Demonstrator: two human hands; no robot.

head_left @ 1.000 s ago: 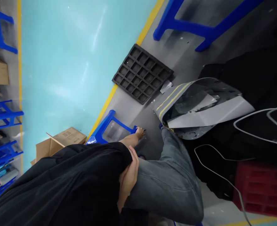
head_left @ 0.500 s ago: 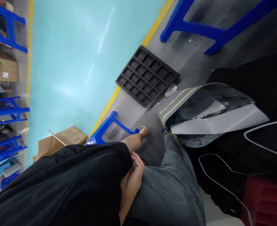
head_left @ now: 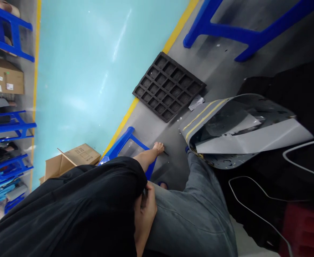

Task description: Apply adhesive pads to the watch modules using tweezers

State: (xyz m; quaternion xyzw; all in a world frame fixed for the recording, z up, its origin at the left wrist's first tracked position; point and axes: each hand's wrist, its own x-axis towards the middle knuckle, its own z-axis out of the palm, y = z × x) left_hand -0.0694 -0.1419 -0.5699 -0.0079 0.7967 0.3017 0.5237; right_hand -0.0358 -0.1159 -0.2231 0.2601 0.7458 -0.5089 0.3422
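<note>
Low over the grey floor, my left hand [head_left: 159,147] is closed, and a thin dark object [head_left: 166,153] sticks out from its fingers. The reaching arm comes out of a black sleeve [head_left: 130,167] and passes over the leg of a blue stool [head_left: 122,139]. Nearer my body, my right hand [head_left: 147,210] is beside my grey trouser leg [head_left: 183,210], its fingers curled at the edge of the black cloth. Beyond my left hand lies a black tray with square pockets [head_left: 169,87], across the yellow floor line.
A grey bin [head_left: 207,116] with plastic and paper scraps stands at the right, near a white cable [head_left: 255,208] and a red object [head_left: 303,228]. An opened carton [head_left: 82,155] is at lower left. Another blue stool [head_left: 226,32] is at upper right; more stools line the left edge.
The fingers of my left hand were spread and are now closed around the thin object; that hand has shifted slightly left. My right hand has moved a little left and down.
</note>
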